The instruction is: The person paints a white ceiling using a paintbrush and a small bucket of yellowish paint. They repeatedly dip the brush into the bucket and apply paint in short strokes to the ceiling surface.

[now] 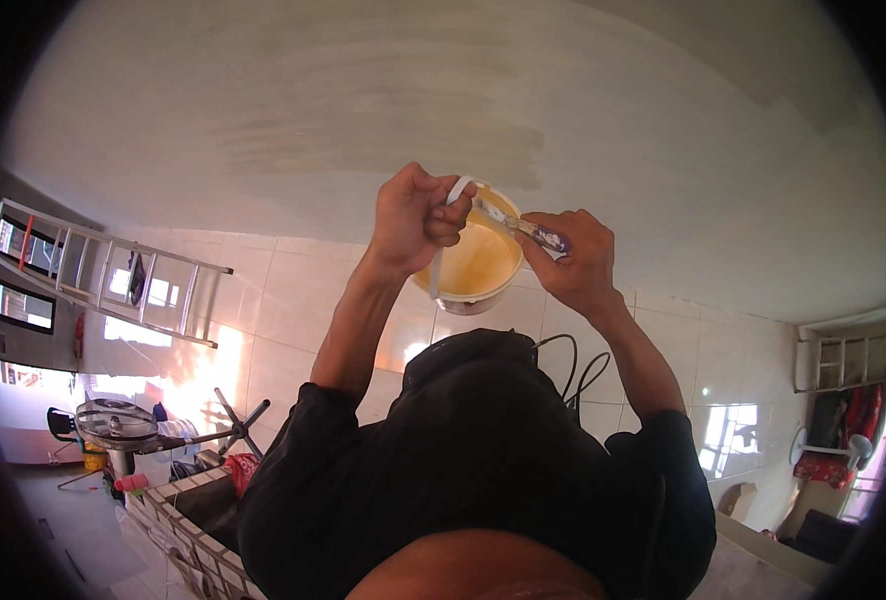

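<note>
My left hand [415, 220] is curled round the white handle strap of a round bucket [463, 298] holding creamy yellow paint. My right hand [578, 255] grips a flat tool [538, 234] with a dark, paint-spattered handle; its pale working end is over the bucket by my left fingers, too small to identify exactly. Beyond both hands rises a pale wall [443, 90] with darker streaky patches.
An aluminium ladder [113, 283] is at left, above a standing fan [113, 425] and a tiled ledge [163, 505] with assorted items. Another ladder [843, 365] is at right, near red and dark cloths [863, 410]. Glossy tiled floor [293, 300] lies below the wall.
</note>
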`<action>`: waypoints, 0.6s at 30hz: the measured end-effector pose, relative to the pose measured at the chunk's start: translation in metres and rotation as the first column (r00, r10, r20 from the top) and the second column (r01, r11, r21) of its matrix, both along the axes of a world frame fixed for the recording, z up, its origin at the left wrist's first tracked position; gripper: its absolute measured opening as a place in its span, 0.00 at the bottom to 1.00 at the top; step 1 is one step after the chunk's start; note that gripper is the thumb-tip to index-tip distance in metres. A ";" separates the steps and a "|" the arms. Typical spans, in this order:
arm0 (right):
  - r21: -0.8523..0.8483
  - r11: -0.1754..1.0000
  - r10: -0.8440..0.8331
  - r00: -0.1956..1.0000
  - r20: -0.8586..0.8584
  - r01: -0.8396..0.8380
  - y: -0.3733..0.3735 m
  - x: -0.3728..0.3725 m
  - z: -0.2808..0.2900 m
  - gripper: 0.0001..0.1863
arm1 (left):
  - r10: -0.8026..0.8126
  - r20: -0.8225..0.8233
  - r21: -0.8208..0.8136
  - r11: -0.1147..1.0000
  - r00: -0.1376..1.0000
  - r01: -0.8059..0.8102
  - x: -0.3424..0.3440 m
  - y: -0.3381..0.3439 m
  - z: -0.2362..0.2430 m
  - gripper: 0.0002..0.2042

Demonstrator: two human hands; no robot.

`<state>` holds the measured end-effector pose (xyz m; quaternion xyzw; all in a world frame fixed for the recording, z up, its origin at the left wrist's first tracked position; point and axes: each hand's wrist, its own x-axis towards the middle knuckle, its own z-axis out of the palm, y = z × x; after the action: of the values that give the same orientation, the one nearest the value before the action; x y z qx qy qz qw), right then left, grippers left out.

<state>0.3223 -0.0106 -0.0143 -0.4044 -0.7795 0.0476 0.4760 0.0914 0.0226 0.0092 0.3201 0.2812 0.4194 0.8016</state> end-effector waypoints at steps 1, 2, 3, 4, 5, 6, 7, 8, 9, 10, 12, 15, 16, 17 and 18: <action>-0.118 0.993 0.019 0.999 -0.038 -0.024 -0.002 -0.001 -0.001 0.10 | -0.015 0.013 0.006 1.000 1.000 0.015 0.000 0.001 0.000 0.22; -0.234 0.971 0.034 0.996 -0.079 -0.051 -0.003 -0.002 -0.003 0.10 | -0.031 0.026 0.011 0.999 0.999 0.030 -0.001 0.001 -0.002 0.22; -0.342 0.936 0.044 0.992 -0.119 -0.082 -0.002 -0.001 -0.006 0.10 | -0.047 0.041 0.020 0.999 0.998 0.046 0.001 0.004 -0.002 0.22; -0.444 0.881 0.070 0.973 -0.220 -0.164 -0.001 -0.001 -0.009 0.10 | -0.024 0.016 0.010 1.000 1.000 0.024 0.004 0.005 -0.001 0.22; -0.528 0.811 0.083 0.943 -0.322 -0.252 -0.001 -0.005 -0.013 0.11 | -0.001 -0.009 0.000 1.000 1.000 0.001 0.007 0.004 0.002 0.22; -0.588 0.734 0.083 0.904 -0.420 -0.341 0.003 -0.008 -0.016 0.11 | 0.018 -0.034 0.001 1.000 0.999 -0.018 0.009 0.006 0.005 0.22; -0.588 0.735 0.075 0.902 -0.425 -0.338 0.004 -0.010 -0.020 0.11 | 0.010 -0.021 -0.006 1.000 1.000 -0.010 0.009 0.008 0.002 0.21; -0.588 0.737 0.066 0.901 -0.429 -0.334 0.005 -0.011 -0.025 0.11 | 0.002 -0.009 -0.012 1.000 1.000 -0.002 0.007 0.010 -0.005 0.21; -0.587 0.740 0.055 0.900 -0.434 -0.328 0.006 -0.012 -0.027 0.11 | -0.010 0.004 -0.017 1.000 1.000 0.010 0.006 0.010 -0.005 0.21; -0.550 0.799 0.034 0.932 -0.360 -0.241 0.008 -0.013 -0.027 0.11 | -0.014 -0.005 -0.008 1.000 1.000 0.014 0.006 0.008 -0.002 0.21; -0.448 0.891 -0.032 0.977 -0.211 -0.067 0.014 -0.014 -0.030 0.11 | -0.022 -0.022 0.010 1.000 1.000 0.022 0.007 0.002 0.004 0.20; -0.251 0.959 -0.166 0.979 -0.116 0.133 0.021 -0.011 -0.038 0.12 | -0.031 -0.011 0.032 0.999 0.999 0.031 0.005 0.004 0.002 0.20; -0.264 0.956 -0.167 0.979 -0.114 0.132 0.018 -0.008 -0.036 0.12 | -0.041 -0.020 0.043 0.998 0.999 0.042 0.004 0.006 0.001 0.21; -0.277 0.952 -0.167 0.980 -0.112 0.131 0.013 -0.003 -0.034 0.12 | -0.050 -0.029 0.053 0.997 0.998 0.052 0.004 0.009 0.000 0.22; -0.290 0.948 -0.166 0.980 -0.109 0.129 0.008 0.001 -0.031 0.12 | -0.059 -0.038 0.063 0.996 0.998 0.061 0.003 0.011 -0.001 0.23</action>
<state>0.3231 -0.0029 -0.0453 -0.5211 -0.6992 0.1488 0.4663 0.0944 0.0331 0.0081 0.3616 0.2721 0.3982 0.7979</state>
